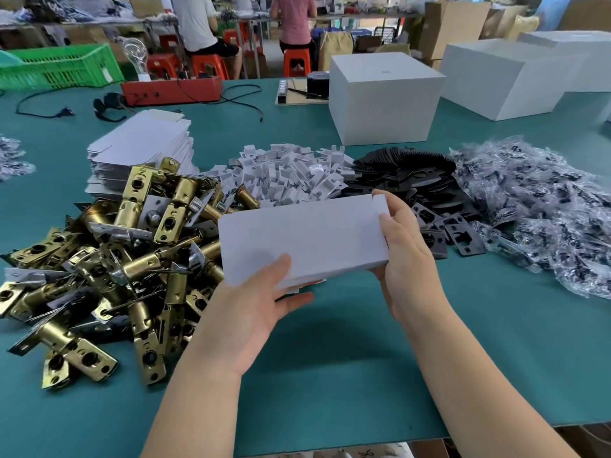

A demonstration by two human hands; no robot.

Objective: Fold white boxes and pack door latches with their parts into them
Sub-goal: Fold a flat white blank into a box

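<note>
Both hands grip white box [302,238]; left hand [254,312] underneath; right hand [408,259] endwise.

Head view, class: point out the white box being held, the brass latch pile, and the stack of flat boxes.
white box [297,236], head view, top face.
brass latch pile [132,259], head view, middle.
stack of flat boxes [142,140], head view, top sheet.

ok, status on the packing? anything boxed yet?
One white box is formed and held by the left hand and right hand; whether anything is inside can't be seen. Still loose: brass latches, black plates, bagged parts, flat box blanks.
</note>
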